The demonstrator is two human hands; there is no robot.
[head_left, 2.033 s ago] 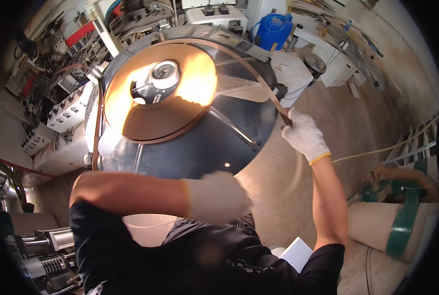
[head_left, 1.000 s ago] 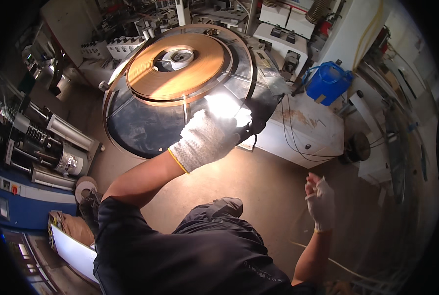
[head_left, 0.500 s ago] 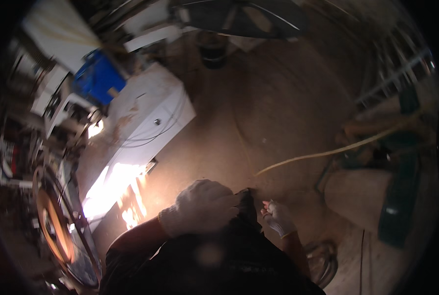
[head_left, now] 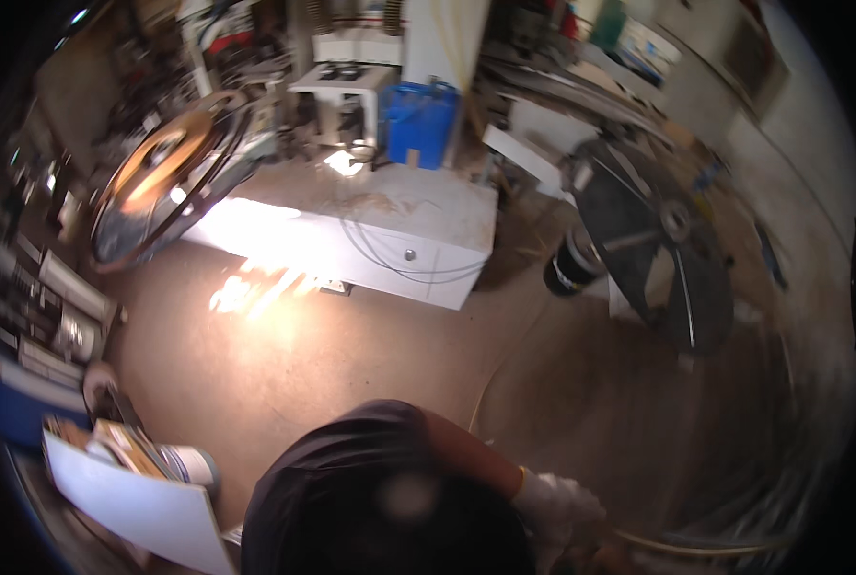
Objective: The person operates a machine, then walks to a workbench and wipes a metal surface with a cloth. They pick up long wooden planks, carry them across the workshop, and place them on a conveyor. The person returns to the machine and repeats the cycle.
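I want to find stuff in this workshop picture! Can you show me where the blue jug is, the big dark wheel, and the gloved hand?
blue jug [head_left: 420, 123], head view, on its front face.
big dark wheel [head_left: 675, 222], head view, on its hub.
gloved hand [head_left: 560, 508], head view, on the white glove's back.

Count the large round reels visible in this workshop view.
2: an orange-faced reel at upper left, and a dark spoked reel at right, beside a white cabinet. Others may be hidden.
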